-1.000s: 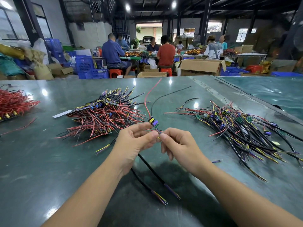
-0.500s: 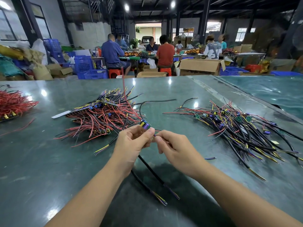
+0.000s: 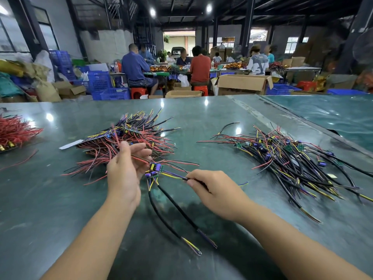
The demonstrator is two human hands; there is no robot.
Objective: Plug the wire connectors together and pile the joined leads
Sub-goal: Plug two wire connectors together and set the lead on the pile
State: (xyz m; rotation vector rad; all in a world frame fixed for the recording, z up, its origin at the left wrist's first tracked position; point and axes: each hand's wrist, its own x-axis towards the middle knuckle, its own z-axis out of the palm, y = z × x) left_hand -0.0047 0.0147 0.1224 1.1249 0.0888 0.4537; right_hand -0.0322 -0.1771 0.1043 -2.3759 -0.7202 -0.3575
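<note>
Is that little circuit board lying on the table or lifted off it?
Lifted. The board hangs between the hands, its black leads trailing down to the table.

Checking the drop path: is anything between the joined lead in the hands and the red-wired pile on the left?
Nothing visible: the joined lead, held by left hand and right hand, sits beside the pile, with only bare table around.
</note>
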